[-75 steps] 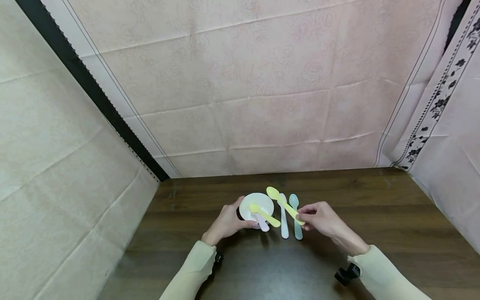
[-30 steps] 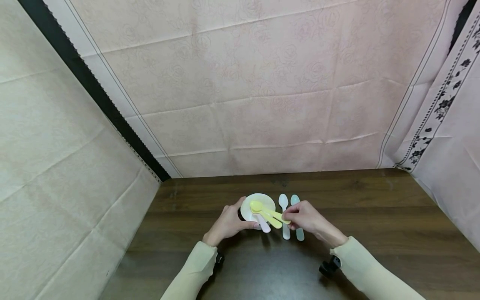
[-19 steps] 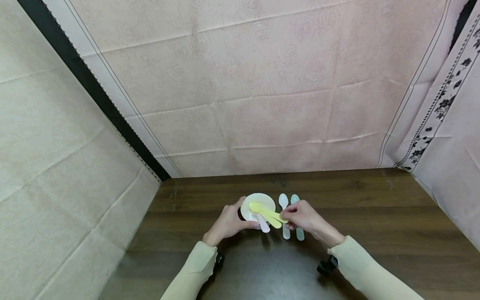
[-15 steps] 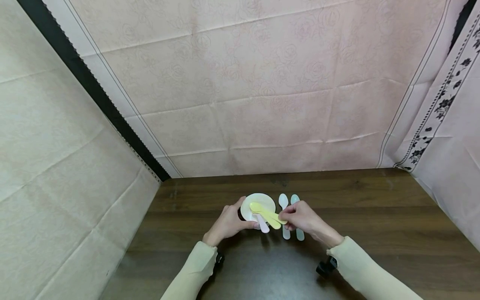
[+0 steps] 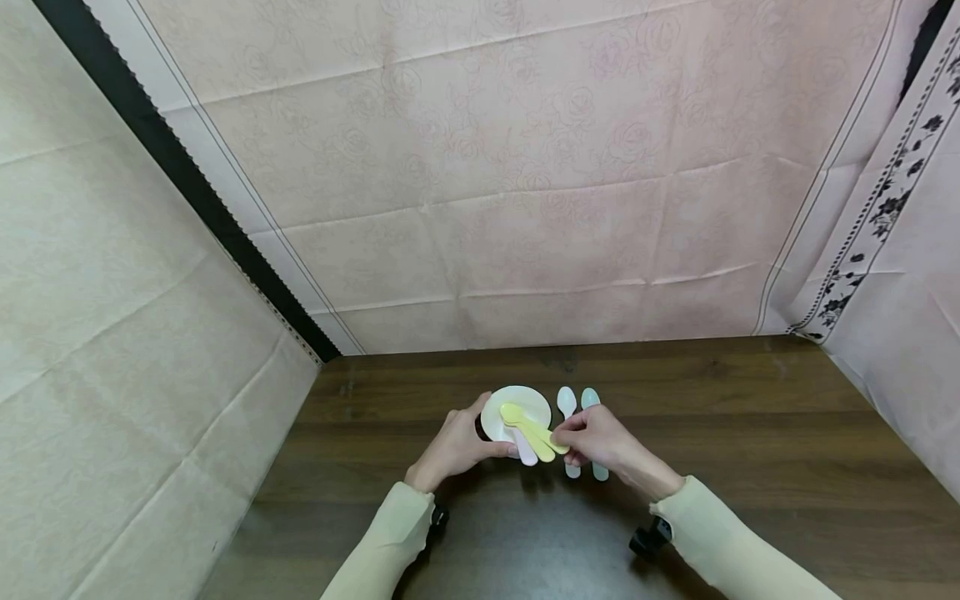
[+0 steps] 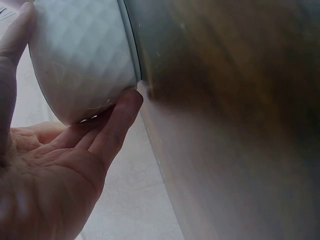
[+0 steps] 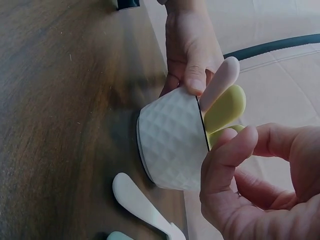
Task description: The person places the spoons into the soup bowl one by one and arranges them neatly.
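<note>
My left hand [image 5: 459, 446] holds a white bowl [image 5: 491, 418] from its left side, thumb near the rim and fingers around the faceted wall [image 6: 85, 55]. My right hand [image 5: 603, 440] pinches the handle end of a yellow spoon [image 5: 547, 437], whose head lies inside the bowl. Beside it a second yellow spoon [image 7: 227, 107] leans over the rim, its head hidden under the first one. A pale pink spoon [image 7: 220, 82] also stands in the bowl, handle out, close to my left thumb. Just right of the bowl, a white spoon [image 5: 567, 403] lies partly beneath my right hand.
A mint-green spoon [image 5: 590, 398] lies alongside the white one, partly covered by my right hand. The dark wooden table [image 5: 465, 542] ends at a pale cloth wall [image 5: 525, 275] behind. Further cloth hangs at the left [image 5: 187, 417] and right.
My right hand has moved left, carrying the yellow spoon from above the white spoon into the bowl, then slightly further left and down. My left hand keeps its hold on the bowl.
</note>
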Motion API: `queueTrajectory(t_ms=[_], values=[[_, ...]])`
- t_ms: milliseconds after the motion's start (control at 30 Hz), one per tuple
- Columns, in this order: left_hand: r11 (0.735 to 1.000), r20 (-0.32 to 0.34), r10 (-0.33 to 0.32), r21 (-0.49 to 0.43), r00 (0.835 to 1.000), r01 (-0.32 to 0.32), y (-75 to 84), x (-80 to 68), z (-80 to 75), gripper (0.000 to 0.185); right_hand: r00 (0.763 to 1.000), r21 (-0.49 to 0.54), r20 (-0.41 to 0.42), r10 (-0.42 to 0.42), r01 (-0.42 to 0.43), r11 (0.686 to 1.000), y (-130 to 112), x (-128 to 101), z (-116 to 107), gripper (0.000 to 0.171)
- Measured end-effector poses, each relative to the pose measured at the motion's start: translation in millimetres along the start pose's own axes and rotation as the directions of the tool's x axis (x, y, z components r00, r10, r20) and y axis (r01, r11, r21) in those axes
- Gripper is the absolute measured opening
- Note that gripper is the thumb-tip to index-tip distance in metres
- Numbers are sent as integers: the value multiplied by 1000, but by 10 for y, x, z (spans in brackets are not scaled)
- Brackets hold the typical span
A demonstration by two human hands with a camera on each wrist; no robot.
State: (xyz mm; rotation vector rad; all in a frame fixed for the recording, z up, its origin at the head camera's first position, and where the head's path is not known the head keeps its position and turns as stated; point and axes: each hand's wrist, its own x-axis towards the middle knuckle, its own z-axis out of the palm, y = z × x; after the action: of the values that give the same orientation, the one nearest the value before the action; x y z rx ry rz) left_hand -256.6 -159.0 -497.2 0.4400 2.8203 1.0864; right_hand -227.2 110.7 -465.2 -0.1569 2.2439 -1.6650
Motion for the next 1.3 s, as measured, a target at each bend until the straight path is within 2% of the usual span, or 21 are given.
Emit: queueTrajectory(t_ms=[167,333,567,800,1300], values=[[1000,-4,2,-8,1000,-2,-3,0,4,112,1000,28,20,7,-8,1000,13,-7,4,21],[1000,-5,18,-9,1000,-18,-9,0,3,112,1000,10,12,10,-10,1000,22,-12,-20,23],[999,-5,46,-13,999,-46,-14,6,3,111,1000,-15,-21,4,-5,1000,43,-35,-61,28],[999,-3,29,-12,1000,-29,-7,6,-3,111,997,-22,-73,40,-41,999,45,-74,-105,29],[1000,-1,24,-5,1000,-24,-9,-3,-5,111,990,-50,-137,41,-48,998,125,-221,-278,41]])
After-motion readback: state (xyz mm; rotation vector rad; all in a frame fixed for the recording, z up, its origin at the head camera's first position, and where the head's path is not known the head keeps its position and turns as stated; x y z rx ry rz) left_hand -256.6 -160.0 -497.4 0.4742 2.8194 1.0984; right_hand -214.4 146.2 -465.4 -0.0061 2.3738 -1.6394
